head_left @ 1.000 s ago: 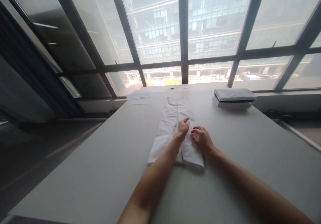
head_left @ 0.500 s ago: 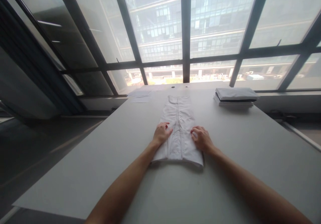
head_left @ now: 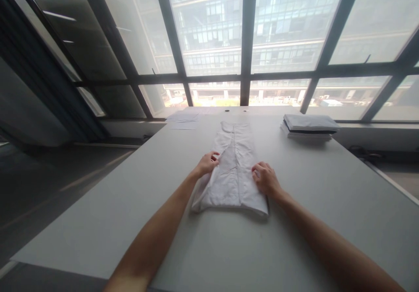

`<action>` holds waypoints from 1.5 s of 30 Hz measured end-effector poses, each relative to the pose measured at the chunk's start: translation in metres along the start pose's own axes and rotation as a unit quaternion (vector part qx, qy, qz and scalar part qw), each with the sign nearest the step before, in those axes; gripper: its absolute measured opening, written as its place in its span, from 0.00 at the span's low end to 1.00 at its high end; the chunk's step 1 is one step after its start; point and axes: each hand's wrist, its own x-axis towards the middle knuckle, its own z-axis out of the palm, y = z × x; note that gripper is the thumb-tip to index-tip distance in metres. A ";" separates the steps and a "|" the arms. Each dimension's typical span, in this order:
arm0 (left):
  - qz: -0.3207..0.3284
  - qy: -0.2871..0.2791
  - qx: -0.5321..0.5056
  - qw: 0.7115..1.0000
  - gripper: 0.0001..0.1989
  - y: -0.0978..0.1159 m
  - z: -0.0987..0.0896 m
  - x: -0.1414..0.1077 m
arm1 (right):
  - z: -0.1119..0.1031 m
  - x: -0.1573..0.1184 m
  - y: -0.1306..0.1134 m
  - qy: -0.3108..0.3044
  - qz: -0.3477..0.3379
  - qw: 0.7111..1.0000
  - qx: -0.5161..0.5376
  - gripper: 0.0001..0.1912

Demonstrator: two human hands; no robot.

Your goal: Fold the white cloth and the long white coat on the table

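A folded white garment (head_left: 244, 178) lies lengthwise before me, wrinkled, with a seam-like line running down its middle. At its left edge, my left hand (head_left: 207, 163) pinches the fabric; the layer there is raised and bulges below the fingers. My right hand (head_left: 266, 179) is on the opposite edge with fingers curled against the cloth, its thumb mostly hidden.
The garment rests on a large white table (head_left: 131, 222). A stack of folded white cloth with a dark band (head_left: 309, 127) sits at the back right. Thin white sheets (head_left: 183, 119) lie at the back left, and tall windows (head_left: 212, 30) stand beyond.
My left hand has moved slightly left and away from me, drawing the garment's left layer outward and up. The right hand stays at the right edge. The view has shifted slightly.
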 end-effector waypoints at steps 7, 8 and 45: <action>-0.088 -0.045 -0.134 0.986 0.31 -0.023 -0.078 0.000 | -0.001 -0.002 0.000 -0.002 -0.002 1.000 0.006 0.09; -0.100 -0.036 -0.117 0.987 0.31 -0.027 -0.087 -0.001 | -0.001 -0.001 0.000 -0.003 -0.001 1.000 0.005 0.09; 0.008 -0.009 0.370 0.929 0.29 -0.026 0.013 -0.003 | 0.001 0.022 -0.019 0.026 -0.002 0.999 0.047 0.13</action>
